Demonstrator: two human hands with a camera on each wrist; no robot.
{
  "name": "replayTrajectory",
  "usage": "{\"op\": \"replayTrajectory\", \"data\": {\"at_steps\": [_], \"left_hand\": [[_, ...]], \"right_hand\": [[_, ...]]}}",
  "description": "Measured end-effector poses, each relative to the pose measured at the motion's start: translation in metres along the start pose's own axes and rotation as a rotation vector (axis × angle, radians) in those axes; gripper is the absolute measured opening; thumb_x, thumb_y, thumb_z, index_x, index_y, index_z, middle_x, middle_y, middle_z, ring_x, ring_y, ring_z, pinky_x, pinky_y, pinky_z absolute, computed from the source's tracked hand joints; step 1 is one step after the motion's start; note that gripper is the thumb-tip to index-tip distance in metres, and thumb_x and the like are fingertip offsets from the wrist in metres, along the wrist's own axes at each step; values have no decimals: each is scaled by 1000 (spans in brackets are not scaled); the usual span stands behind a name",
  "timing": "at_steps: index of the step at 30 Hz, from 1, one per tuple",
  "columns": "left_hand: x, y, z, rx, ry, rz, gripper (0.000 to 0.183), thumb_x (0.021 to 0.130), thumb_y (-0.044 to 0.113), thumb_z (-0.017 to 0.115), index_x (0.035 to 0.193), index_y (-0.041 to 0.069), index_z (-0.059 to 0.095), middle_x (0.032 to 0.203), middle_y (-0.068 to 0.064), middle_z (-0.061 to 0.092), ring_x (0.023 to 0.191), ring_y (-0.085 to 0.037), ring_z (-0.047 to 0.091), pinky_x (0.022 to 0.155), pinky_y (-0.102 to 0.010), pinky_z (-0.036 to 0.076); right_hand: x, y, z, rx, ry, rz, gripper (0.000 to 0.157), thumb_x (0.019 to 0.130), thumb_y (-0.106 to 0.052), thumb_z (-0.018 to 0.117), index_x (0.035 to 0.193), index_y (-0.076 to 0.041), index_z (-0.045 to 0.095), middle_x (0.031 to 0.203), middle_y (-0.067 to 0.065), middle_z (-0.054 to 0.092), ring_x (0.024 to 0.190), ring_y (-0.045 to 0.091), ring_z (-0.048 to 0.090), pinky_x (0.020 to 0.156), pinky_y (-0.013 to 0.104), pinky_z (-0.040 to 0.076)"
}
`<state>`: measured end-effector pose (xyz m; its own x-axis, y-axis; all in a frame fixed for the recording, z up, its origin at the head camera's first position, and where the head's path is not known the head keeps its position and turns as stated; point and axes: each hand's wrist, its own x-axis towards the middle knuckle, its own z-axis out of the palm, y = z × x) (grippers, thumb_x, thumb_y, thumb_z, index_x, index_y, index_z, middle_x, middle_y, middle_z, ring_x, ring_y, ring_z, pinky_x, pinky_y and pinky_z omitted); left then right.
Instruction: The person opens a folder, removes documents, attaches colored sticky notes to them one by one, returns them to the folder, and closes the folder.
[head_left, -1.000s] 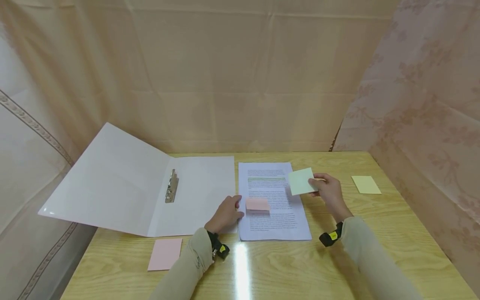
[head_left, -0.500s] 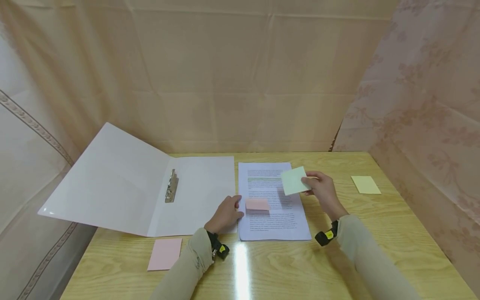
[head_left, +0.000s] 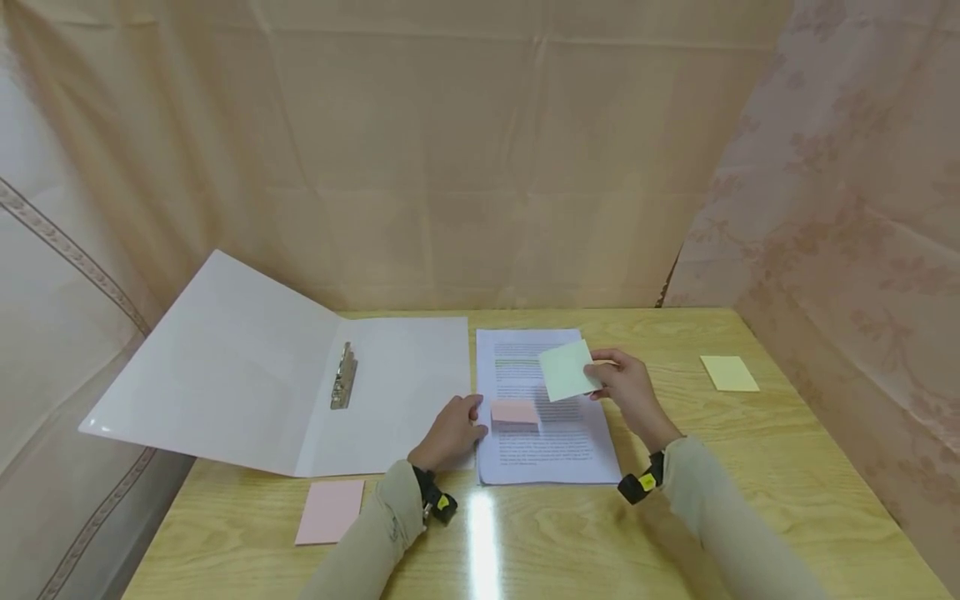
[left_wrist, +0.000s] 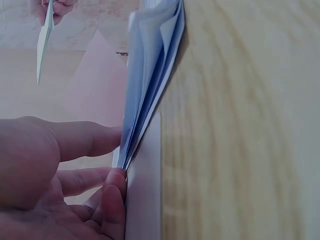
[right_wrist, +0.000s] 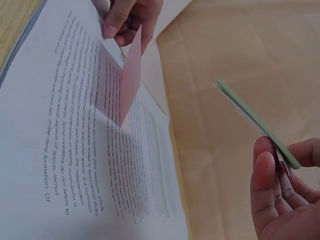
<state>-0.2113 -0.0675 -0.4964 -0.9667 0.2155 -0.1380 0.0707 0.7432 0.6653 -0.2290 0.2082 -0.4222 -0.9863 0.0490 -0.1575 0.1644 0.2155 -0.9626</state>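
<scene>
My right hand (head_left: 633,392) pinches a pale green sticky note pad (head_left: 566,371) by its right side, held above a stack of printed papers (head_left: 547,467). In the right wrist view the pad (right_wrist: 257,120) appears edge-on, with a lighter sheet parting slightly from its underside. My left hand (head_left: 450,433) is at the stack's left edge. There, its thumb (left_wrist: 90,137) and curled fingertips pinch the pages, which fan apart along the near edge in the left wrist view. A pink sticky note (head_left: 514,412) sticks up from the top page, beneath a green highlighted line.
Left of the papers lies an open white folder (head_left: 405,367) with a metal clip (head_left: 344,379); its cover leans up toward the curtain. A pink sticky note pad (head_left: 330,511) sits at the front left of the wooden table (head_left: 555,542), a yellow sticky note pad (head_left: 730,373) at the right.
My right hand has carried the green pad leftward, from beside the papers' right edge to over the printed text. My left hand has stayed at the stack's edge.
</scene>
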Motion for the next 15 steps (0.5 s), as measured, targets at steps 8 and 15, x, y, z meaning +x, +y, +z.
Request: {"op": "replayTrajectory", "data": {"at_steps": [8, 15], "left_hand": [[-4, 1, -3, -66, -5, 10, 53, 92, 16, 62, 140, 0, 48, 90, -5, 46, 82, -18, 43, 70, -29, 33], [-4, 3, -2, -89, 30, -8, 48, 94, 17, 61, 138, 0, 51, 93, -6, 51, 84, -18, 46, 71, -29, 35]], "right_hand": [[-5, -1, 6, 35, -13, -24, 37, 94, -12, 60, 126, 6, 53, 93, 1, 68, 71, 9, 63, 62, 24, 54], [-11, -3, 13, 48, -20, -31, 35, 93, -11, 61, 123, 7, 54, 89, 0, 69, 71, 8, 63, 62, 25, 55]]}}
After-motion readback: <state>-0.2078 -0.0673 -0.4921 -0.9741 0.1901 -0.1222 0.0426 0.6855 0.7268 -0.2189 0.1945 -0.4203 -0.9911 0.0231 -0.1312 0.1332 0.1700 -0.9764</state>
